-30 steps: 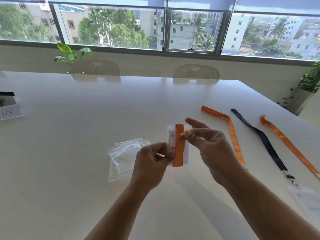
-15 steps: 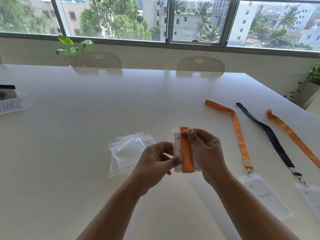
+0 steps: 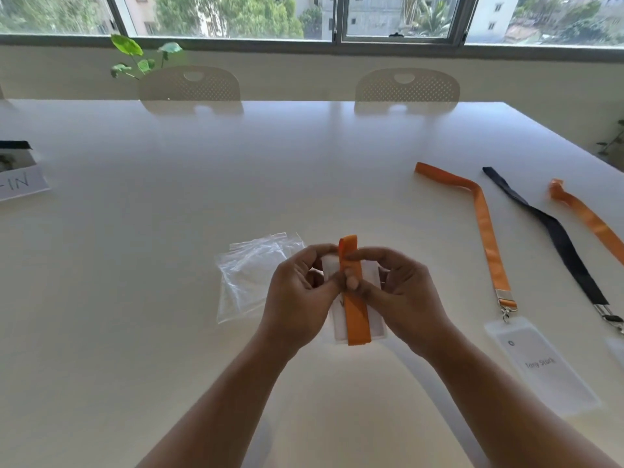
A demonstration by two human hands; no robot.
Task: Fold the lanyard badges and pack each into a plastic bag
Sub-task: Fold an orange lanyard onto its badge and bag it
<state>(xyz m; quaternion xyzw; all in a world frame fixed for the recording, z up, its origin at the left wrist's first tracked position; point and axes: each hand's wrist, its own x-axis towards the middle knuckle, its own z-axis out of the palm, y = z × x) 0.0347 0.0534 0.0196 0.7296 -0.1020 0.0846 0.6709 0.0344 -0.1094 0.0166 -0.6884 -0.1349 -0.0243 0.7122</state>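
I hold a white badge (image 3: 340, 327) above the table, with its orange lanyard strap (image 3: 357, 319) folded lengthwise over its face. My left hand (image 3: 297, 298) grips the badge's left edge, thumb pressed on the strap. My right hand (image 3: 401, 295) grips the right side, its fingers pinning the strap near the top. A small stack of clear plastic bags (image 3: 250, 275) lies flat on the table just left of my hands.
To the right lie an orange lanyard (image 3: 486, 231) with a name badge (image 3: 540, 363), a black lanyard (image 3: 553, 238) and another orange lanyard (image 3: 587, 214). A paper sign (image 3: 20, 184) sits at the far left. Two chairs (image 3: 407, 86) stand behind the white table (image 3: 169, 197).
My right hand has brought the loose end of the strap down onto the badge and now presses it flat. Both hands have closed together around the badge.
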